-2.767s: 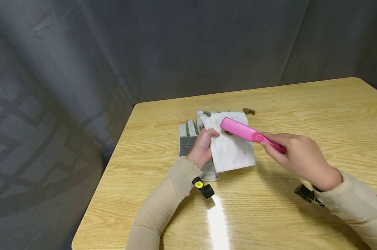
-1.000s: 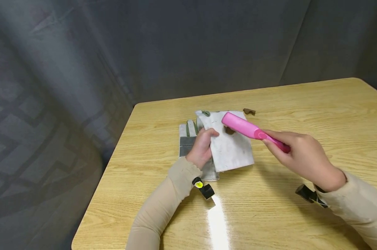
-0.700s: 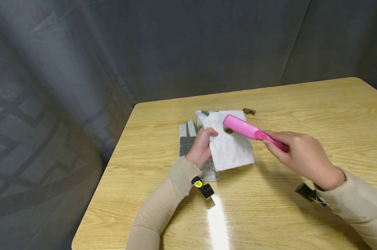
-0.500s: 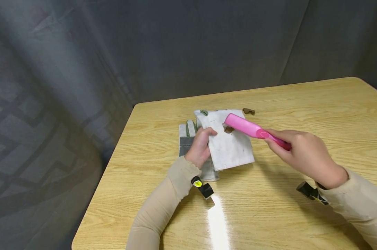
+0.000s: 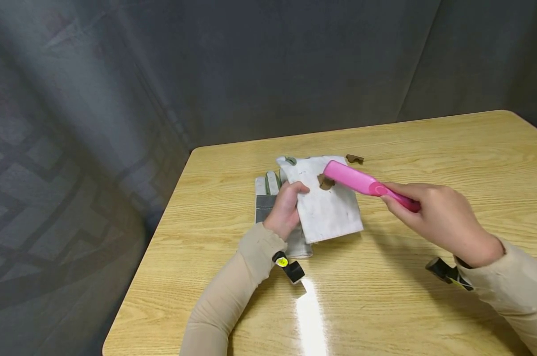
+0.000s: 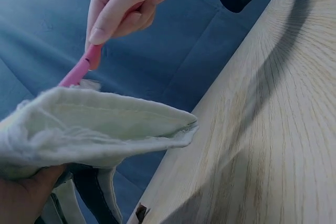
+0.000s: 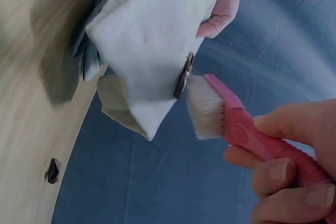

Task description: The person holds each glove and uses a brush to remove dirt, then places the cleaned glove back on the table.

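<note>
My left hand (image 5: 287, 207) grips a work glove by its side, its wide off-white cuff (image 5: 330, 217) raised and turned toward me. A ragged brown flake (image 5: 325, 181) sits on the cuff; edge-on in the right wrist view, this flake (image 7: 184, 76) stands out from the cloth. My right hand (image 5: 446, 217) holds a pink brush (image 5: 350, 177) by its handle, with the head at the flake's right side. In the right wrist view its pale bristles (image 7: 205, 108) point at the flake, tips right beside it. A second glove (image 5: 266, 207), grey and white with green between its fingers, lies beneath on the table.
Another brown flake (image 5: 354, 158) lies on the wooden table (image 5: 428, 158) behind the raised cuff. A dark curtain (image 5: 321, 74) hangs along the back and left sides of the table. Both wrists carry small black cameras.
The brush and my right hand have shifted a little to the right, uncovering more of the brown flake. My left hand and the glove have barely moved.
</note>
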`<state>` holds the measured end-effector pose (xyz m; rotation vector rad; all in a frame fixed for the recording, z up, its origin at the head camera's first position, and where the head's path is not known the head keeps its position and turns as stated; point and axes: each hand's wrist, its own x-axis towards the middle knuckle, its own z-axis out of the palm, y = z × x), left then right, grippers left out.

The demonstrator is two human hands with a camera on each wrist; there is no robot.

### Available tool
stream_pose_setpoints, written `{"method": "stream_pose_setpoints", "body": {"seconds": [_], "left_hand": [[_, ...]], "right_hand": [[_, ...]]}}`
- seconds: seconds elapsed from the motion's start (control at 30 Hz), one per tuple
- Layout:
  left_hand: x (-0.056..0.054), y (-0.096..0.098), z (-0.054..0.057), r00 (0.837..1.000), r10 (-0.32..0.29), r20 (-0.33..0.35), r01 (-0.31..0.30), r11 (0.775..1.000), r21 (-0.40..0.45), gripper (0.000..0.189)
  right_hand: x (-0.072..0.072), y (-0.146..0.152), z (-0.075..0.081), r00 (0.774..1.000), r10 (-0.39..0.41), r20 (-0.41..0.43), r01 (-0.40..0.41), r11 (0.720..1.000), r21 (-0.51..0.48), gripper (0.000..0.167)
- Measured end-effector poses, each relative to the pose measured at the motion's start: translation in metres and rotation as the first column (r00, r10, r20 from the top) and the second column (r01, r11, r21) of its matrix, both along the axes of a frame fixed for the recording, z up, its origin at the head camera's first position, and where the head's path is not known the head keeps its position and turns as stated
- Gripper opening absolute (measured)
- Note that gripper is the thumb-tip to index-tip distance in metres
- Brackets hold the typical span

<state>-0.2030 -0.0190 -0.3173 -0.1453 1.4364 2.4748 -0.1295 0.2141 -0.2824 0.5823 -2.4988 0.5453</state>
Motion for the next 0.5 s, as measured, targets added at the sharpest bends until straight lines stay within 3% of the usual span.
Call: {"method": "stream_pose_setpoints", "body": {"seconds": [0.3,0.5], "left_hand": [[0.002,0.002,-0.002,1.000,-0.025,-0.013,0.025,1.000,-0.003,0.060],[0.003,0.002,-0.001,1.000,-0.021,-0.011,0.021,1.000,-0.007,0.061]], "right_hand": [[0.000,-0.011,-0.008,0.992,0.102,-0.069,-0.107,0.991,-0.074,0.024],[-0.002,-0.012,-0.011,0.995,0.075,-0.064,-0.077,0.996,-0.040,0.023]]}}
